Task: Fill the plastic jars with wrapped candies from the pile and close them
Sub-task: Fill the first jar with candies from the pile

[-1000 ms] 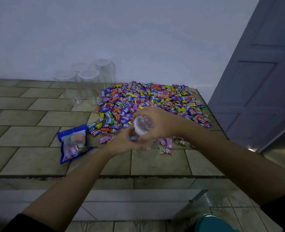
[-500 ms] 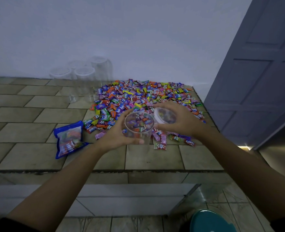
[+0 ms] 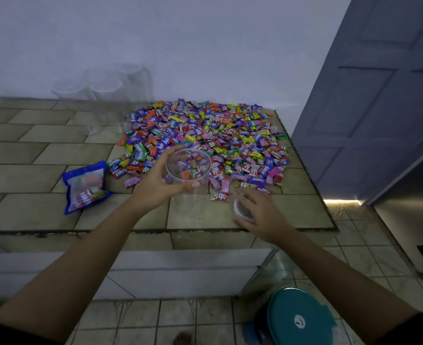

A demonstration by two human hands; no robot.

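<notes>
A clear plastic jar (image 3: 189, 192) stands open-mouthed on the tiled counter, and my left hand (image 3: 155, 185) grips it near the rim. Through its clear wall I see candies; whether they lie inside it I cannot tell. My right hand (image 3: 260, 212) holds its translucent lid (image 3: 241, 210) low over the counter, right of the jar near the front edge. The pile of wrapped candies (image 3: 205, 138) spreads behind the jar, in many colours. Several clear jars (image 3: 106, 95) stand at the back left by the wall.
A blue candy bag (image 3: 86, 186) lies left of my left hand. The tiled counter (image 3: 31, 175) ends at a front edge just below my wrists. A grey door (image 3: 367, 108) stands at the right. A teal lidded bin (image 3: 297, 319) sits on the floor below.
My right hand took the lid off the jar and carried it right and down toward the counter's front edge. My left hand kept hold of the jar.
</notes>
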